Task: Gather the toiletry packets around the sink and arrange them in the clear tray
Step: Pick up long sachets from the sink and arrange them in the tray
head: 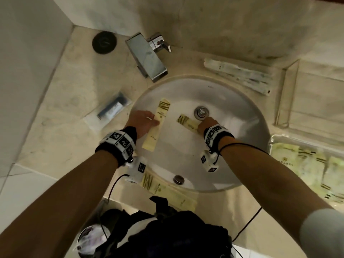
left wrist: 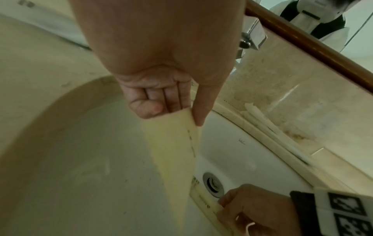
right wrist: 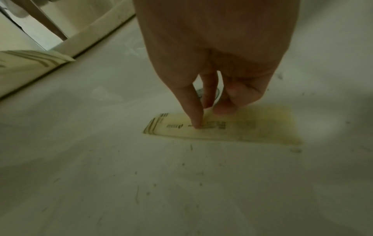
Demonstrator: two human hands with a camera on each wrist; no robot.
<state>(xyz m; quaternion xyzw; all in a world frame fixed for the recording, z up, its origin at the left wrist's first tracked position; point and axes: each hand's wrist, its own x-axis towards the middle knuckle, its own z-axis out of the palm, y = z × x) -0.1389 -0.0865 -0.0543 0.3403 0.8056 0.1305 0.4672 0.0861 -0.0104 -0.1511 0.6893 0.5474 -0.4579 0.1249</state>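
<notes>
My left hand (head: 155,121) pinches a long yellow packet (head: 158,125) between thumb and curled fingers and holds it over the white sink basin (head: 232,146). In the left wrist view this packet (left wrist: 175,151) hangs down from the left hand (left wrist: 191,116). A second yellow packet (head: 186,121) lies flat in the basin beside the drain (head: 201,112). My right hand (head: 202,123) is down on it. In the right wrist view the right hand (right wrist: 207,116) has one fingertip on the printed face of this packet (right wrist: 252,127) and curled fingers at its far edge.
A third yellow packet (head: 167,190) lies on the front counter edge. White long packets (head: 238,75) sit behind the sink, and a dark item in clear wrap (head: 111,110) to its left. At the right stand an empty clear tray (head: 281,101) and another tray (head: 275,140) holding yellow-green packets. A chrome faucet (head: 147,56) overhangs the basin.
</notes>
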